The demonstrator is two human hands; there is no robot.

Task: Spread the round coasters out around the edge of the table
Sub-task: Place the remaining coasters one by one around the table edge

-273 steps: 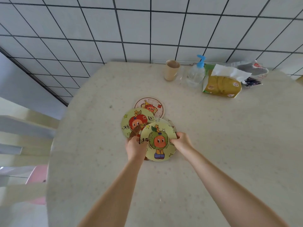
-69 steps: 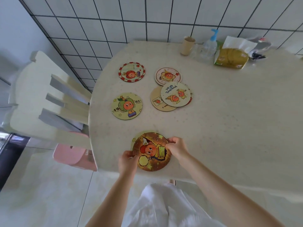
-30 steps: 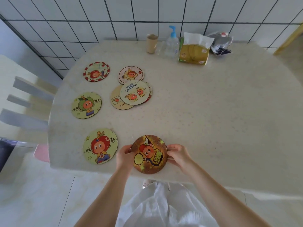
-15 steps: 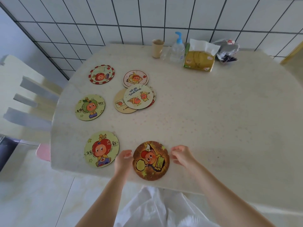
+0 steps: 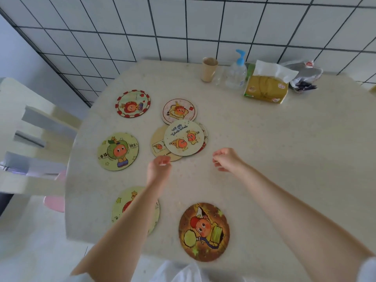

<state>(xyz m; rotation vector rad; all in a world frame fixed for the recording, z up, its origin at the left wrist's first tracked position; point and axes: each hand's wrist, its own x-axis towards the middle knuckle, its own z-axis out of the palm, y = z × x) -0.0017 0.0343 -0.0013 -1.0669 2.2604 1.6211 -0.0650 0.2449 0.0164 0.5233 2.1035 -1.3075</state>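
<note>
Both hands hang empty above the table [image 5: 274,159], the left hand [image 5: 159,166] and the right hand [image 5: 226,159] each with fingers loosely curled and touching nothing. Just beyond and between them sits the remaining pile of coasters [image 5: 179,140]; its top coaster [image 5: 184,137] carries two small orange cartoon figures and the words "we are", with a second curved line under it too small to read. The tan coaster [image 5: 157,144] under it pokes out toward the left hand, its near rim just past that hand's fingertips. Touching the far side of the pile is a pink-rimmed coaster [image 5: 179,111]. Farther out beyond the left hand lies a red-bordered coaster [image 5: 132,104], and off to that hand's outer side a pale green coaster [image 5: 118,151] with Chinese characters, "快乐" legible on one side. Back toward the body, a yellow-green coaster [image 5: 122,204] lies under the left forearm, mostly hidden, and a dark brown starry coaster [image 5: 204,231] lies between the two forearms near the table's near edge. Well beyond the right hand stand a paper cup [image 5: 209,69], a pump bottle [image 5: 237,72] and a yellow tissue pack [image 5: 266,86], their labels unreadable.
</note>
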